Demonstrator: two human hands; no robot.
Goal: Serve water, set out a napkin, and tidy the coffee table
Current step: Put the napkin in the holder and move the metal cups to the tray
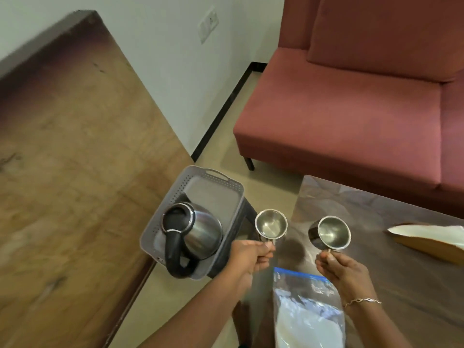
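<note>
My left hand (pixel 253 257) grips the handle of a steel cup (pixel 271 226), held upright over the gap between the grey basket and the coffee table. My right hand (pixel 339 270) pinches the handle of a second steel cup (pixel 331 232), tilted toward me above the glossy dark coffee table (pixel 414 285). Both cups look empty. A steel kettle (pixel 195 228) with a black lid and handle stands in the grey perforated basket (pixel 226 180) at the left. A clear zip bag (pixel 306 312) holding white napkins lies on the table's near edge.
A brown and white folded item (pixel 431 241) lies at the table's right. The basket rests on a dark stool. A large wooden tabletop (pixel 70 159) fills the left. A pink sofa (pixel 351 116) stands beyond the coffee table, with beige floor between.
</note>
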